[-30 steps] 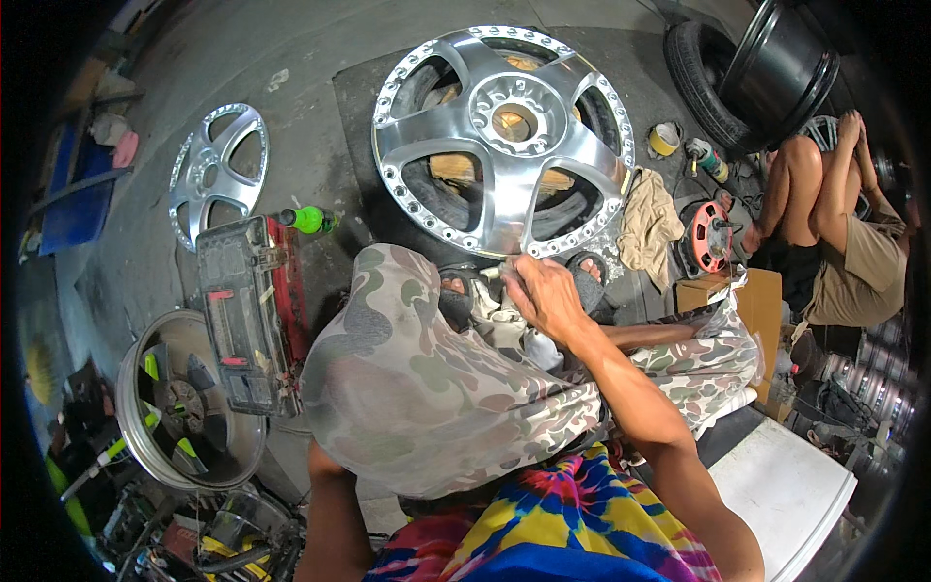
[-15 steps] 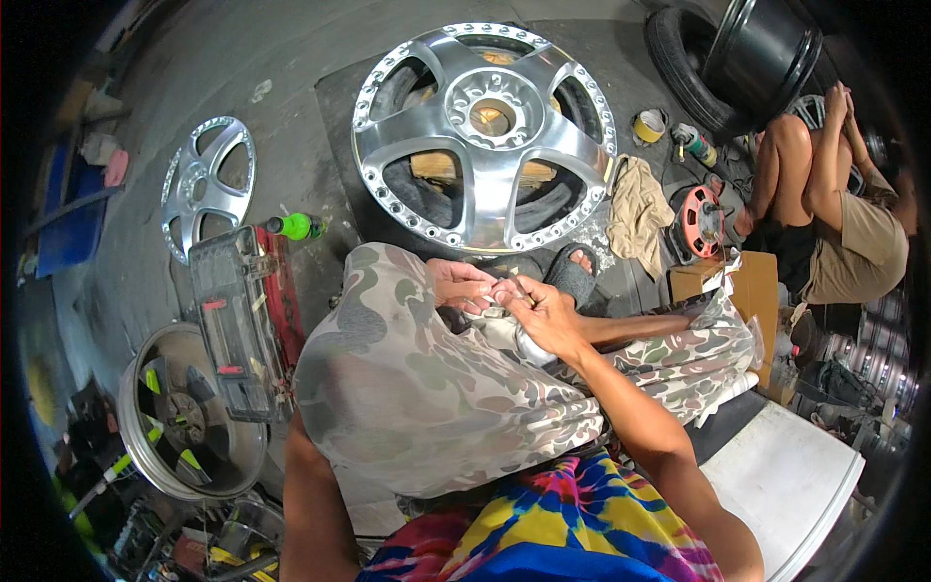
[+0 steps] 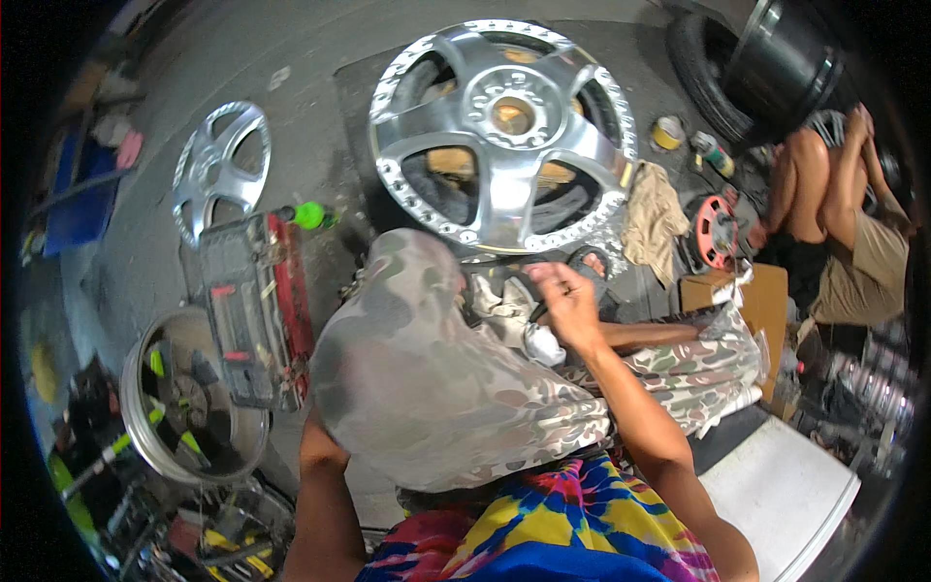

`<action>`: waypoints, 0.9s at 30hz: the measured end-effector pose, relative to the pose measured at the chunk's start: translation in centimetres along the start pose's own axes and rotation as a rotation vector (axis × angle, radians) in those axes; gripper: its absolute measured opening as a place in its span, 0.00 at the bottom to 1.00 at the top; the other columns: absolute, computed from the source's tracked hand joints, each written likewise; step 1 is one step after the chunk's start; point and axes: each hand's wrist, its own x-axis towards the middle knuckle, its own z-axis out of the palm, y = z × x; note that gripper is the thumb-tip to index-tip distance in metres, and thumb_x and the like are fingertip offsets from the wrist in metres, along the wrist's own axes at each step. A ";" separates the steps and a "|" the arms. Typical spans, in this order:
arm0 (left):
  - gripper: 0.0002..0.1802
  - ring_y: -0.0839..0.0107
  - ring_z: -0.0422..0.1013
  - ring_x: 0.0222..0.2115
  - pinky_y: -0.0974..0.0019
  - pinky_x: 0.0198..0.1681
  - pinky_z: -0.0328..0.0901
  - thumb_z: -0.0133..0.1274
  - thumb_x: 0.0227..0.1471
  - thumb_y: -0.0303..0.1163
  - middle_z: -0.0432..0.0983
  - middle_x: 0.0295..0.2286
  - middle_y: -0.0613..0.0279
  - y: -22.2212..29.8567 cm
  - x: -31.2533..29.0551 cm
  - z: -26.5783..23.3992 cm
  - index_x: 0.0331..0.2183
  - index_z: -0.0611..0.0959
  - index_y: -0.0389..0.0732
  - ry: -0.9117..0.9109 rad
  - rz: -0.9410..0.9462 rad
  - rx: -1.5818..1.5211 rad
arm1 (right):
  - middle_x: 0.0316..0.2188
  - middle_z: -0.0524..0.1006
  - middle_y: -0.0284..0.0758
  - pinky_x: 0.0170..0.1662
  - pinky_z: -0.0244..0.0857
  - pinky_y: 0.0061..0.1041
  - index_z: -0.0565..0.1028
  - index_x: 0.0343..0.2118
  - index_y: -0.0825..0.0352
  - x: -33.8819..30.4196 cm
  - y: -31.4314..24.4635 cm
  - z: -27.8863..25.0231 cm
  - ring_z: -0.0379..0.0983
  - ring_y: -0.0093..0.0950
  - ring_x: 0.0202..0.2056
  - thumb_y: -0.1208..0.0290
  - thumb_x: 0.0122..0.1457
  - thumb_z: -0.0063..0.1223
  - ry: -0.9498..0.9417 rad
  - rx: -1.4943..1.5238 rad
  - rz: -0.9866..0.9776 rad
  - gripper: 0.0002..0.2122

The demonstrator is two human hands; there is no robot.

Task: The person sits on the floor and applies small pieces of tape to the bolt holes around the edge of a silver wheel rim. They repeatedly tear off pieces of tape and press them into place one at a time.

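My right hand (image 3: 570,303) is raised above my lap, just short of the large polished wheel face (image 3: 509,184). Its fingers look bent and smeared by motion, so whether they hold anything is unclear. Pale crumpled cloth (image 3: 504,303) lies beneath it, between my legs. My left forearm (image 3: 325,456) passes behind my raised knee in camouflage trousers (image 3: 417,349), which hides nearly all of that hand and its fingers. The silver five-spoke wheel face rests flat ahead of me, with small holes round its rim and wood showing through its openings.
A smaller wheel face (image 3: 221,170), a green bottle (image 3: 312,215), a red-and-black toolbox (image 3: 254,310) and a wheel barrel (image 3: 145,427) are left. Rightward are a tan rag (image 3: 648,218), an orange-red disc (image 3: 716,233), a cardboard box (image 3: 761,296), a tyre (image 3: 693,73) and a seated person (image 3: 853,223).
My hands, together at the fingertips before, have parted. The right has lifted slightly up and right; the left has dropped behind my knee. The whole view has shifted a little.
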 end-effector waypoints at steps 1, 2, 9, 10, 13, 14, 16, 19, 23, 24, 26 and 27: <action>0.15 0.69 0.81 0.32 0.66 0.39 0.74 0.60 0.63 0.35 0.86 0.32 0.55 0.9 -1.2 -0.8 0.44 0.88 0.33 0.126 0.038 -0.035 | 0.41 0.86 0.30 0.52 0.70 0.23 0.84 0.44 0.70 0.1 -0.5 -0.5 0.77 0.17 0.43 0.70 0.71 0.57 0.004 0.045 -0.010 0.09; 0.16 0.69 0.81 0.32 0.65 0.39 0.74 0.58 0.64 0.36 0.86 0.32 0.54 1.3 -3.0 -2.1 0.44 0.88 0.33 0.267 0.075 -0.050 | 0.38 0.85 0.28 0.46 0.70 0.21 0.84 0.44 0.69 0.0 -1.5 -0.3 0.75 0.16 0.39 0.67 0.71 0.57 -0.002 0.011 0.002 0.10; 0.19 0.64 0.85 0.33 0.61 0.42 0.75 0.56 0.54 0.29 0.87 0.31 0.49 -4.4 -12.3 -11.1 0.47 0.88 0.35 0.884 -0.112 0.347 | 0.28 0.81 0.25 0.37 0.66 0.21 0.85 0.43 0.68 -0.8 0.3 1.4 0.68 0.15 0.31 0.62 0.69 0.60 -0.103 -0.192 0.062 0.12; 0.19 0.62 0.85 0.32 0.61 0.41 0.75 0.57 0.53 0.29 0.87 0.30 0.49 -5.1 -13.1 -11.4 0.46 0.88 0.36 0.904 -0.110 0.417 | 0.29 0.83 0.28 0.40 0.69 0.23 0.86 0.44 0.66 -0.9 0.1 1.6 0.72 0.16 0.32 0.63 0.68 0.61 -0.106 -0.227 0.084 0.12; 0.16 0.57 0.85 0.31 0.59 0.41 0.76 0.61 0.49 0.29 0.86 0.27 0.49 -7.2 -14.0 -10.7 0.42 0.89 0.37 0.896 -0.153 0.628 | 0.32 0.86 0.32 0.43 0.71 0.24 0.86 0.44 0.65 -0.9 -0.1 1.5 0.77 0.19 0.34 0.63 0.67 0.61 -0.123 -0.219 0.036 0.11; 0.15 0.56 0.84 0.32 0.58 0.41 0.75 0.62 0.49 0.30 0.86 0.27 0.49 -10.1 -13.8 -10.5 0.40 0.89 0.38 0.870 -0.215 0.697 | 0.32 0.86 0.33 0.43 0.71 0.24 0.86 0.44 0.65 -0.9 -0.1 1.5 0.77 0.19 0.35 0.63 0.67 0.61 -0.131 -0.230 0.040 0.11; 0.12 0.50 0.83 0.36 0.53 0.43 0.75 0.68 0.45 0.31 0.85 0.29 0.48 -19.5 -14.7 -10.4 0.34 0.86 0.38 0.808 -0.209 0.823 | 0.34 0.86 0.33 0.44 0.71 0.24 0.85 0.45 0.64 -0.5 -0.1 2.2 0.79 0.20 0.36 0.63 0.67 0.60 -0.168 -0.247 0.051 0.12; 0.19 0.49 0.82 0.39 0.51 0.43 0.74 0.72 0.43 0.34 0.85 0.34 0.46 -16.1 -11.0 -6.2 0.38 0.84 0.39 0.890 -0.311 0.685 | 0.34 0.86 0.33 0.45 0.71 0.24 0.85 0.45 0.63 -0.8 0.5 1.3 0.79 0.20 0.36 0.62 0.67 0.60 -0.112 -0.280 0.115 0.12; 0.27 0.53 0.82 0.37 0.56 0.43 0.74 0.73 0.45 0.37 0.84 0.34 0.51 -21.9 -10.4 -6.1 0.46 0.80 0.41 0.837 -0.255 0.429 | 0.31 0.84 0.33 0.42 0.70 0.26 0.85 0.45 0.63 -1.1 -0.2 1.4 0.76 0.24 0.32 0.59 0.69 0.57 -0.138 -0.395 -0.025 0.14; 0.26 0.58 0.82 0.36 0.60 0.42 0.74 0.70 0.49 0.35 0.84 0.33 0.54 -28.4 -12.7 -7.5 0.49 0.82 0.40 0.867 -0.231 0.481 | 0.30 0.83 0.33 0.41 0.69 0.27 0.85 0.45 0.63 -0.8 -0.7 2.5 0.75 0.25 0.31 0.59 0.69 0.57 -0.212 -0.375 -0.039 0.13; 0.24 0.59 0.82 0.36 0.61 0.42 0.74 0.67 0.51 0.36 0.86 0.34 0.54 -32.3 -13.5 -10.0 0.50 0.84 0.40 0.866 -0.189 0.171 | 0.28 0.81 0.34 0.38 0.68 0.29 0.85 0.45 0.63 -0.8 -1.6 2.4 0.72 0.26 0.29 0.59 0.69 0.57 -0.247 -0.341 -0.046 0.13; 0.24 0.59 0.82 0.36 0.61 0.42 0.74 0.67 0.52 0.36 0.86 0.34 0.54 -30.5 -11.7 -10.1 0.50 0.84 0.39 0.855 -0.176 0.132 | 0.28 0.80 0.34 0.38 0.67 0.29 0.85 0.45 0.64 -0.9 -2.1 2.1 0.72 0.26 0.29 0.60 0.69 0.57 -0.231 -0.367 -0.036 0.13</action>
